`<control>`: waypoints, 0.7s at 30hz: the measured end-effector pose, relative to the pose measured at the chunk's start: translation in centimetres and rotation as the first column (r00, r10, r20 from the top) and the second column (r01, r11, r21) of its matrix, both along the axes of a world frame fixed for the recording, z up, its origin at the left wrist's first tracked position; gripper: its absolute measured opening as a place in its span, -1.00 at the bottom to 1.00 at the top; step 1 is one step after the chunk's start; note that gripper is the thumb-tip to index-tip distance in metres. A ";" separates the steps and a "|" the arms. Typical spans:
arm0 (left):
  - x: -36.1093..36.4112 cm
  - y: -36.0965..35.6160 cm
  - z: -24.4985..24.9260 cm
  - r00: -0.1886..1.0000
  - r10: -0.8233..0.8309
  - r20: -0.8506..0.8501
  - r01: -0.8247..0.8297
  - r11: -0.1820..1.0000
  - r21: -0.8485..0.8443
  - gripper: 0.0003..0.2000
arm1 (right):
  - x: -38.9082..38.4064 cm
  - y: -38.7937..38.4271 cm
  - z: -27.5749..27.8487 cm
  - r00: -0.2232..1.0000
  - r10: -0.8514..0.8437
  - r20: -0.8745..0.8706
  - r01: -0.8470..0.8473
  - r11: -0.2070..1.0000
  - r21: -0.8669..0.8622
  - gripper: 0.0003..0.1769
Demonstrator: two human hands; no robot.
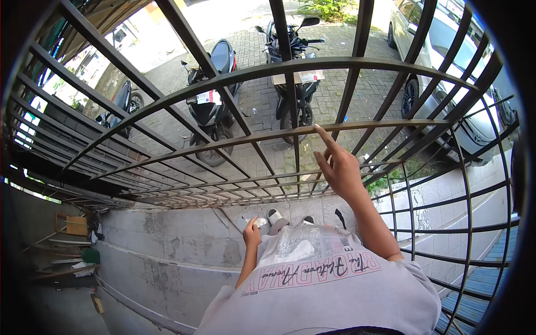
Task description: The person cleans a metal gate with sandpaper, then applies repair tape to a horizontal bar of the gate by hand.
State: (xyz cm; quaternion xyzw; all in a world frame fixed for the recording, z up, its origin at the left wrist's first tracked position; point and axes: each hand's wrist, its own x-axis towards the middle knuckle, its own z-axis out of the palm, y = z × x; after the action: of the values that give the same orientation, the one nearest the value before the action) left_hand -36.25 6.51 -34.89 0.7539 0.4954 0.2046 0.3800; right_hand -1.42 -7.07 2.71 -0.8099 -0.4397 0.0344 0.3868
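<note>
My right hand (339, 170) is raised at the metal grille, its index finger stretched out and the fingertip right at a brown horizontal bar (268, 134). The other fingers of that hand curl loosely, and nothing shows in them. Lower down, by my waist, my left hand (252, 234) is closed on a small white crumpled piece (260, 222), whose material I cannot tell. Dark upright bars cross the horizontal ones in front of me, and a thicker curved rail (329, 63) runs above the bar under my finger.
Beyond the grille, a black motorcycle (301, 92), a scooter (209, 111) and a silver car (446, 61) stand on paving. My sandals (273, 214) are on pale tiled floor (184, 240) close to the grille. Wooden pieces (71, 225) and a green object (90, 255) lie at left.
</note>
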 end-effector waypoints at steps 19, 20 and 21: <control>28.7 -0.2 31.5 0.633 -0.773 0.044 0.511 0.460 0.726 -0.33 | 3.7 -1.7 -4.9 0.691 0.121 -0.713 0.334 0.821 0.463 -0.71; 28.8 -0.1 31.5 0.685 -0.728 0.019 0.498 0.488 0.717 -0.33 | 4.1 -1.4 -4.9 0.705 0.110 -0.700 0.327 0.826 0.459 -0.71; 28.7 -0.1 31.2 0.734 -0.679 -0.005 0.486 0.520 0.703 -0.33 | 4.2 -0.9 -5.3 0.716 0.095 -0.691 0.321 0.835 0.447 -0.70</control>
State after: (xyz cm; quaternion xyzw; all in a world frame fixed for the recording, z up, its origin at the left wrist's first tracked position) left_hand -7.56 6.39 -3.70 0.9235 0.0474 0.3259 0.1967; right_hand 2.82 -8.02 -2.56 -0.6220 -0.2025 0.1829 0.7339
